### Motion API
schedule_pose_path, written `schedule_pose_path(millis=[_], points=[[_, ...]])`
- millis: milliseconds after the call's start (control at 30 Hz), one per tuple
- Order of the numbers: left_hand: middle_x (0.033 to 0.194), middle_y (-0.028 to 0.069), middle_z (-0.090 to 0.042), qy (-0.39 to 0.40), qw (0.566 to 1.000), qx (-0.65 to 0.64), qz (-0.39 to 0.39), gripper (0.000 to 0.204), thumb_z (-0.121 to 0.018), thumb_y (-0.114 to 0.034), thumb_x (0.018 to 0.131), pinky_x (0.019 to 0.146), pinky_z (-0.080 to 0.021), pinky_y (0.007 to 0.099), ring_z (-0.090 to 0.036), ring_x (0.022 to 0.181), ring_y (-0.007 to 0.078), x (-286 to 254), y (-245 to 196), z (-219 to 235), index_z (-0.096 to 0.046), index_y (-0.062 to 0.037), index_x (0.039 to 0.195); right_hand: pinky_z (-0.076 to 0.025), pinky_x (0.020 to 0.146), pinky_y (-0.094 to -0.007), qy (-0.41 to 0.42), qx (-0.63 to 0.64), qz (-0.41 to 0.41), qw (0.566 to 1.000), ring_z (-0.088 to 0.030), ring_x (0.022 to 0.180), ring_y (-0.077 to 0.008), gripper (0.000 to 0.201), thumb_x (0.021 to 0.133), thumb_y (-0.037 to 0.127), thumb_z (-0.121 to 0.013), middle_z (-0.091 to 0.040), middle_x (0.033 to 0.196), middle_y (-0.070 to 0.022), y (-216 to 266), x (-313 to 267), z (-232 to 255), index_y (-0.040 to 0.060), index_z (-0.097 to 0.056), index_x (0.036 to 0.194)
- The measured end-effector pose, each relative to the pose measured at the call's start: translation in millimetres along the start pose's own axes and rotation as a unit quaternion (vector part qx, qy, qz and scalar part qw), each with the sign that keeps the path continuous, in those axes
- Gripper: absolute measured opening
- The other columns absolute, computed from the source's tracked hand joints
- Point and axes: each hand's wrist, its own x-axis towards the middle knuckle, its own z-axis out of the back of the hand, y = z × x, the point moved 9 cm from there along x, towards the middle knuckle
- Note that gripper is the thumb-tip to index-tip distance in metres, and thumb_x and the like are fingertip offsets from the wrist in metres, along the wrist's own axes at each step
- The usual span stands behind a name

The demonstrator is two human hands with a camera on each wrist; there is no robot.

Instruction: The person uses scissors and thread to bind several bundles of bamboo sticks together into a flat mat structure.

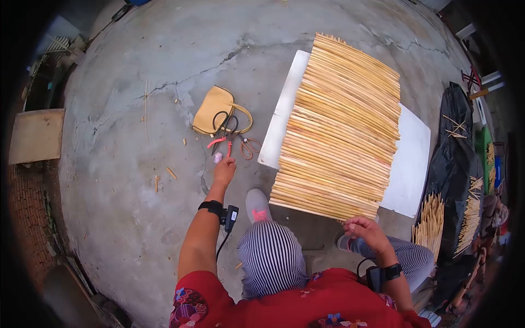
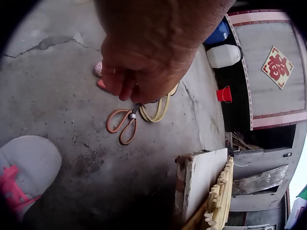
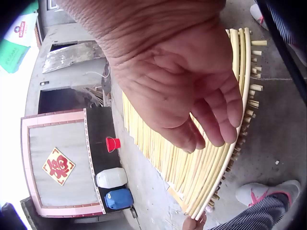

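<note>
In the head view my left hand is low over the concrete, its fingers curled around a red handle of the pliers. Just beside it lie a pale pink ball, brown-handled scissors, black-handled scissors and a tan bag with a looped handle. The left wrist view shows the brown scissor loops under the fingers. My right hand is at the near edge of a mat of straw-coloured sticks, fingers loosely bent and holding nothing. The right wrist view has those fingers over the sticks.
A white board lies under the mat. Bundles of loose sticks and black plastic sheeting are at the right. Short stick scraps lie on the cracked floor. My grey shoe is near the mat's left corner.
</note>
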Motion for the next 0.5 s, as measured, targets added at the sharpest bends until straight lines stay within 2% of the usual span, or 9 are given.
schedule_pose_path(millis=[67, 167, 200, 300, 400, 500], points=[[0.085, 0.0135, -0.064, -0.025, 1.000, -0.004, -0.018, 0.036, -0.062, -0.015, 0.072, 0.077, -0.048, 0.0373, -0.062, 0.082, 0.0320, 36.2, 10.6, -30.1, -0.060, -0.0019, 0.105, -0.046, 0.072, -0.0239, -0.017, 0.011, -0.010, 1.000, -0.060, 0.084, -0.0118, 0.024, 0.089, 0.021, -0.058, -0.064, 0.095, -0.0044, 2.9, 4.9, 7.1, 0.0038, -0.059, 0.106], [0.096, 0.0149, -0.062, -0.061, 0.995, 0.079, -0.008, 0.036, -0.063, -0.014, 0.071, 0.080, -0.047, 0.0395, -0.059, 0.092, 0.0325, 79.6, 11.0, -48.6, -0.060, -0.0022, 0.104, -0.047, 0.074, -0.0249, -0.038, 0.025, -0.021, 0.999, -0.060, 0.086, -0.0119, 0.023, 0.089, 0.019, -0.059, -0.064, 0.097, -0.0042, 4.5, 12.4, 18.3, 0.0031, -0.059, 0.106], [0.104, 0.0168, -0.057, -0.042, 0.993, 0.106, 0.004, 0.036, -0.066, -0.015, 0.070, 0.083, -0.046, 0.0410, -0.055, 0.100, 0.0328, 92.0, 13.4, -54.9, -0.059, -0.0018, 0.102, -0.048, 0.074, -0.0253, -0.044, 0.025, -0.033, 0.998, -0.060, 0.087, -0.0119, 0.022, 0.089, 0.018, -0.059, -0.064, 0.097, -0.0041, 2.4, 15.5, 20.9, 0.0027, -0.059, 0.105], [0.105, 0.0180, -0.055, -0.062, 0.976, 0.204, 0.047, 0.033, -0.066, -0.018, 0.070, 0.084, -0.046, 0.0420, -0.054, 0.101, 0.0353, 92.2, -5.3, -57.8, -0.059, -0.0018, 0.098, -0.048, 0.074, -0.0253, -0.041, 0.051, -0.035, 0.997, -0.060, 0.087, -0.0121, 0.021, 0.089, 0.017, -0.058, -0.064, 0.097, -0.0039, -1.2, 22.3, 24.9, 0.0027, -0.059, 0.105], [0.106, 0.0189, -0.055, -0.106, 0.967, 0.211, 0.092, 0.029, -0.065, -0.020, 0.072, 0.086, -0.045, 0.0431, -0.053, 0.102, 0.0370, 83.8, -10.5, -56.7, -0.060, -0.0020, 0.095, -0.048, 0.074, -0.0255, -0.046, 0.047, -0.047, 0.997, -0.060, 0.087, -0.0124, 0.021, 0.089, 0.017, -0.058, -0.063, 0.097, -0.0043, -8.4, 28.4, 27.3, 0.0026, -0.059, 0.105], [0.110, 0.0193, -0.053, -0.165, 0.961, 0.206, 0.080, 0.033, -0.064, -0.022, 0.075, 0.087, -0.045, 0.0439, -0.052, 0.104, 0.0379, 77.5, -11.6, -63.5, -0.058, -0.0038, 0.101, -0.047, 0.074, -0.0252, -0.036, 0.061, -0.043, 0.997, -0.059, 0.086, -0.0120, 0.021, 0.089, 0.017, -0.057, -0.063, 0.096, -0.0039, -6.9, 30.0, 21.9, 0.0027, -0.059, 0.105]])
